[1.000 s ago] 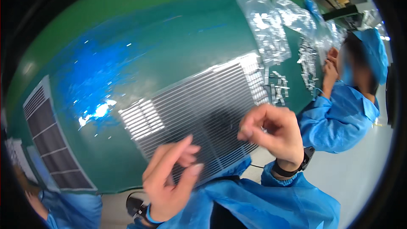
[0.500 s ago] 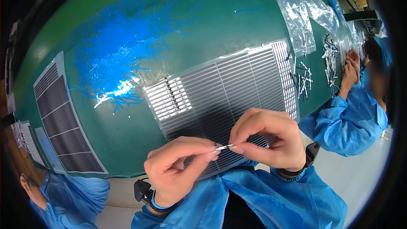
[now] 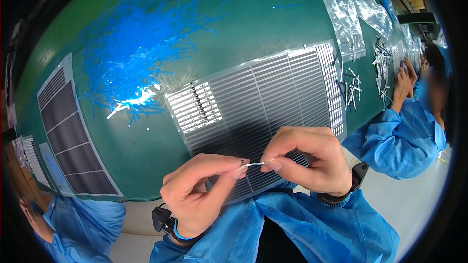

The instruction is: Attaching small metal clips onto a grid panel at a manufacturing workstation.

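My left hand (image 3: 202, 185) pinches one end of a small thin white strip (image 3: 254, 164) between thumb and forefinger. Its other end is pinched in the fingertips of my right hand (image 3: 309, 163). A dark mark shows on the strip near the left fingertips. Both hands hover over the near edge of a clear sheet with rows of dark stripes (image 3: 280, 85). On that sheet's left end lies a block of white strips with black marks (image 3: 209, 103). More small pale strips (image 3: 331, 87) line its right end.
A heap of thin blue strips (image 3: 141, 34) covers the far left of the green table (image 3: 243, 24). Clear plastic bags (image 3: 343, 17) and loose black-and-white strips (image 3: 352, 90) lie to the right. Another striped sheet (image 3: 73, 136) is at left. People in blue sleeves (image 3: 390, 136) sit on both sides.
My hands still hold the strip between them and have shifted slightly left and up. The strip lies a little flatter, with more of it showing between the fingertips.
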The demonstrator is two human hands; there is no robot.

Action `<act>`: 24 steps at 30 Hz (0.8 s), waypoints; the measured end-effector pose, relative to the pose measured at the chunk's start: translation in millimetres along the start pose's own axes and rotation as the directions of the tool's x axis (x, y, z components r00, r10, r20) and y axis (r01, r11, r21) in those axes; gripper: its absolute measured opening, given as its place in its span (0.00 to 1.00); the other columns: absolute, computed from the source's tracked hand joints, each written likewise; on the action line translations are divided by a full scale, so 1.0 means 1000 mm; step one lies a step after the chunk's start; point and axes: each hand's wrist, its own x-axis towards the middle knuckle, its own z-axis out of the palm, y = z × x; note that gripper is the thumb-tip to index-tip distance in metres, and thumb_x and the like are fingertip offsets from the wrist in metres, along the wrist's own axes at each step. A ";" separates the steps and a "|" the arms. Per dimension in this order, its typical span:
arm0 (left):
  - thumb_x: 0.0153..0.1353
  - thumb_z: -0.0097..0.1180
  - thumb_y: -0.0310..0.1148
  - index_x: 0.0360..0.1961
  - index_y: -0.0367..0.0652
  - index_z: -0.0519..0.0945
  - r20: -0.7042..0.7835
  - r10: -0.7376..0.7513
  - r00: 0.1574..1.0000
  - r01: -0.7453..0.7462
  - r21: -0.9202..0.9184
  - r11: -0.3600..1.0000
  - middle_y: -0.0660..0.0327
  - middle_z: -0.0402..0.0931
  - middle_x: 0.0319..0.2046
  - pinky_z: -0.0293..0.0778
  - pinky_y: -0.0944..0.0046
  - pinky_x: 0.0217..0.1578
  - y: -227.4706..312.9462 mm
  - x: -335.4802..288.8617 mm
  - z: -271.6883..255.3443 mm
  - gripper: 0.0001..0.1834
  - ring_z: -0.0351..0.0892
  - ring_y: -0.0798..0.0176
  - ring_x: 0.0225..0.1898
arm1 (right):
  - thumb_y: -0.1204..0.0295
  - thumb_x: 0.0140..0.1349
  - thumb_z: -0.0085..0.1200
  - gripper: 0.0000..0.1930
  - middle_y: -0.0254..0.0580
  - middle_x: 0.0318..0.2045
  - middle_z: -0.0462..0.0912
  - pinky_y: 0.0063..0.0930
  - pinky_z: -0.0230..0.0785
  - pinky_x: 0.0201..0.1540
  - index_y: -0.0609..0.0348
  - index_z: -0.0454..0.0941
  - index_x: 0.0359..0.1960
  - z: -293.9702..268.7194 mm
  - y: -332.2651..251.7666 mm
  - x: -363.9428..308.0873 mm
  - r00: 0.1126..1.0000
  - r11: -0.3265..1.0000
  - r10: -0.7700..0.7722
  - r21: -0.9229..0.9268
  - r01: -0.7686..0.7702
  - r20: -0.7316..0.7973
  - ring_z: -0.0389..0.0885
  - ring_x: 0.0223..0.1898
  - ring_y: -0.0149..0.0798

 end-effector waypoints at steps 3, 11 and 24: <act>0.54 0.67 0.12 0.40 0.31 0.88 0.102 -0.012 0.995 0.000 0.118 0.993 0.50 0.87 0.35 0.81 0.69 0.35 -0.002 0.002 -0.009 0.12 0.88 0.61 0.36 | 0.82 0.62 0.62 0.04 0.41 0.32 0.85 0.28 0.76 0.35 0.66 0.83 0.38 -0.002 0.002 -0.001 0.999 0.999 -0.036 0.022 0.036 0.006 0.85 0.32 0.36; 0.48 0.72 0.21 0.30 0.36 0.89 0.412 0.348 0.842 -0.423 0.103 0.900 0.54 0.89 0.36 0.71 0.66 0.34 -0.009 0.015 -0.022 0.07 0.83 0.65 0.31 | 0.81 0.64 0.62 0.04 0.46 0.34 0.87 0.28 0.76 0.37 0.68 0.83 0.39 0.013 0.020 0.002 0.988 0.985 0.024 0.165 -0.050 0.154 0.86 0.33 0.39; 0.46 0.72 0.18 0.32 0.38 0.90 0.239 0.235 0.942 -0.320 0.440 0.839 0.58 0.90 0.35 0.70 0.65 0.37 0.005 0.015 -0.029 0.10 0.82 0.64 0.31 | 0.80 0.56 0.68 0.08 0.44 0.32 0.83 0.33 0.76 0.33 0.65 0.83 0.37 0.012 -0.002 0.008 0.974 0.899 -0.225 -0.377 0.222 0.037 0.83 0.31 0.44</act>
